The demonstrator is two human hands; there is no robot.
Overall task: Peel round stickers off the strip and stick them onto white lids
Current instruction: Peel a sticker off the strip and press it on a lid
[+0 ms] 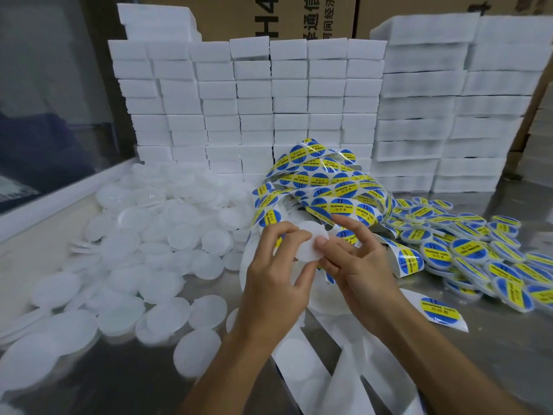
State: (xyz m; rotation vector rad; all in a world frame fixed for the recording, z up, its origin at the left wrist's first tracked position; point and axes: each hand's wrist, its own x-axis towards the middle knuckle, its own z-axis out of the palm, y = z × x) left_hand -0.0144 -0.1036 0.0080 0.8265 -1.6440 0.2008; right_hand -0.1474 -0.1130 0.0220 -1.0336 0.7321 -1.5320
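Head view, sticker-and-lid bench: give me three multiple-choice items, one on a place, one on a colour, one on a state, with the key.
1. Where does the pile of labelled lids lie?
A. right of the hands
B. left of the hands
C. on the foam blocks

2. What colours are the stickers on the sticker strip?
A. red and white
B. blue and yellow
C. green and black

3. What is the state of the held lid?
A. labelled
B. broken
C. plain white face showing

Key: 1 A, the labelled pile spreads along the right side; 2 B, blue rounds with yellow bands; 3 C, the left hand and right hand hold it showing no sticker.
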